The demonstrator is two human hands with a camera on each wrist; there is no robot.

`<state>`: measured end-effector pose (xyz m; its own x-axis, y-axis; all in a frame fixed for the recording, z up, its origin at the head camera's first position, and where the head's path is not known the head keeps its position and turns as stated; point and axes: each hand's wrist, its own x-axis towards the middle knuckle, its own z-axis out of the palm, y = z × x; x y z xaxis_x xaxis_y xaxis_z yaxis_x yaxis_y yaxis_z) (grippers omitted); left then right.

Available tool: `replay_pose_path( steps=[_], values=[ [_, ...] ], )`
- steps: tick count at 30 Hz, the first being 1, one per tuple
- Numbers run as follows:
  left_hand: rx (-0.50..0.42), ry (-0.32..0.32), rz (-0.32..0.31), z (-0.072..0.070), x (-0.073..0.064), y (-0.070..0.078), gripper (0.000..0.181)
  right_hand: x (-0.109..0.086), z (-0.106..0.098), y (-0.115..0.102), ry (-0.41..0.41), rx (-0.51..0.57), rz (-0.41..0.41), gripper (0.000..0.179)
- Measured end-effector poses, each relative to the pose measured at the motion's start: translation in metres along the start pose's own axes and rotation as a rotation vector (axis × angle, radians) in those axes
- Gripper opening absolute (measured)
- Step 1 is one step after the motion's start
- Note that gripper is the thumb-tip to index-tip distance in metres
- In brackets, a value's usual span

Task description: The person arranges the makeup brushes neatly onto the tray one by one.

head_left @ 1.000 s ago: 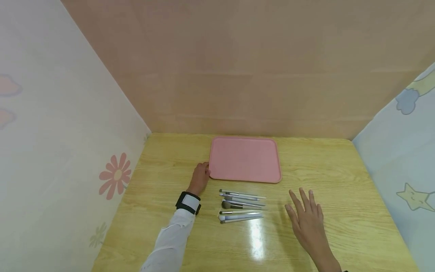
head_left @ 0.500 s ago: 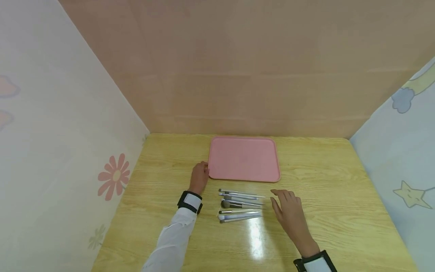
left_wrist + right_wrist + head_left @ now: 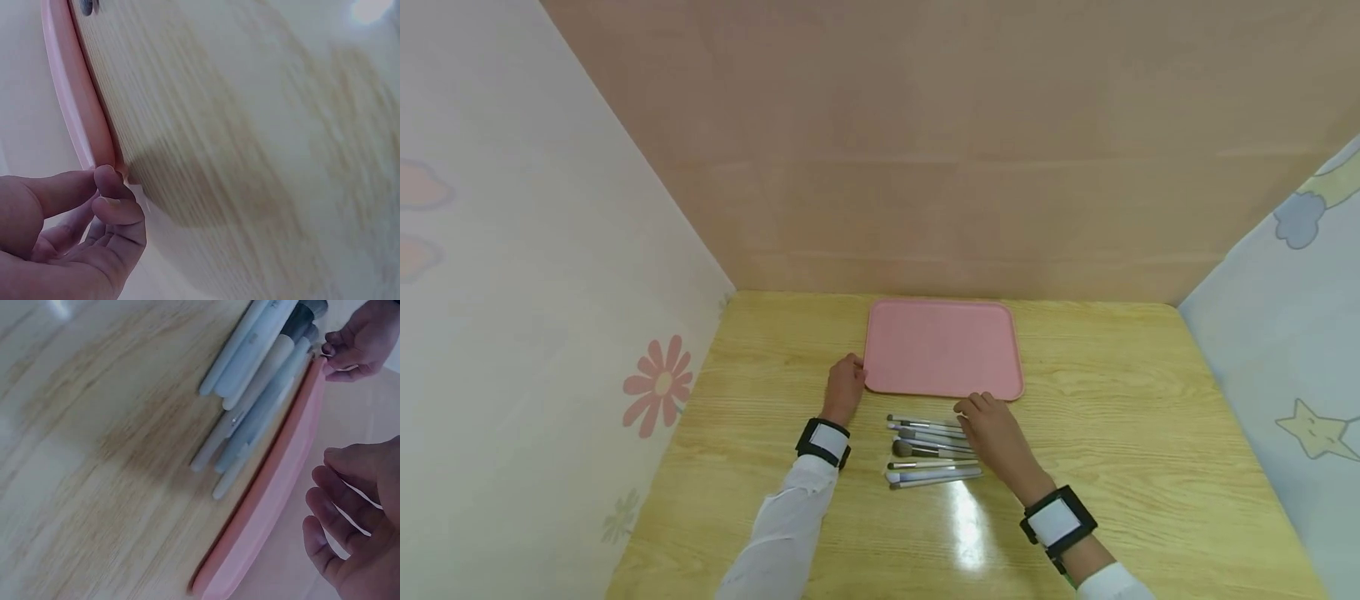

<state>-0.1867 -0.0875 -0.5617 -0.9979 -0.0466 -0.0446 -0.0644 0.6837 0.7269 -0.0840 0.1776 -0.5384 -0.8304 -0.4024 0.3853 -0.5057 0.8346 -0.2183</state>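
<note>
A pink rectangular tray [image 3: 942, 346] lies at the back of the wooden table. My left hand [image 3: 845, 387] pinches its near left corner; the left wrist view shows thumb and fingertips meeting at the tray's rim [image 3: 81, 94]. In front of the tray lies a row of several makeup brushes [image 3: 932, 476], dark heads to the left and pale handles to the right. Over the handle ends of the upper brushes is my right hand [image 3: 996, 437], fingers loosely bent. Seen from the right wrist, that hand [image 3: 362, 512] holds nothing and is apart from the brush handles [image 3: 219, 440].
A tan backdrop [image 3: 955, 167] rises behind the table [image 3: 1120, 400]. Pale walls with printed flowers [image 3: 662, 383] and stars [image 3: 1311, 429] flank both sides. Light glares off the tabletop in front of the brushes.
My right hand has moved left and forward from the right of the brushes to above their handle ends, its spread fingers now bent. The left hand stays at the tray corner.
</note>
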Motion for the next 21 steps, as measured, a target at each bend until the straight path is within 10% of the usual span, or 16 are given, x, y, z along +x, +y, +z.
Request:
replay_pose_path(
  steps=[21],
  values=[
    [-0.007,-0.033,-0.032,-0.001,0.001,0.002,0.01,0.002,0.025,0.005,-0.098,-0.069,-0.083,0.016]
  ],
)
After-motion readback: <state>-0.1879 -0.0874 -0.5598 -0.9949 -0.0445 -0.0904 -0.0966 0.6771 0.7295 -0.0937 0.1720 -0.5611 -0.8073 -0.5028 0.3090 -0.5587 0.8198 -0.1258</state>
